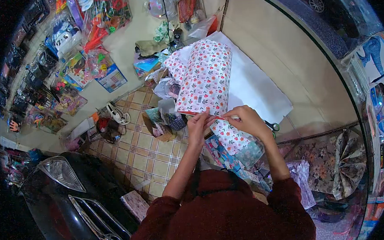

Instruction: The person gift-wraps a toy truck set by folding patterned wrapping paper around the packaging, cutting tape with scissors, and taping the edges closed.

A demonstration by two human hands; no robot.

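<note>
White floral wrapping paper (205,76) with red flowers and green leaves lies in front of me, curved over at the far end. A narrow red strip shows along its near edge; I cannot tell if it is a fold or a separate piece. My left hand (199,126) pinches that edge with closed fingers. Close by on the right, my right hand (246,120) is also closed on the same edge. More of the floral paper hangs below the hands. Dark-handled scissors (273,126) lie partly hidden beside my right wrist.
A large white sheet (255,77) lies under the floral paper. On the tiled floor (135,118) stand a brown paper bag (157,124) and white sandals (118,114). A black toy car (70,204) is at lower left. Packaged toys (104,20) hang on the wall; a glass edge (327,56) curves along the right.
</note>
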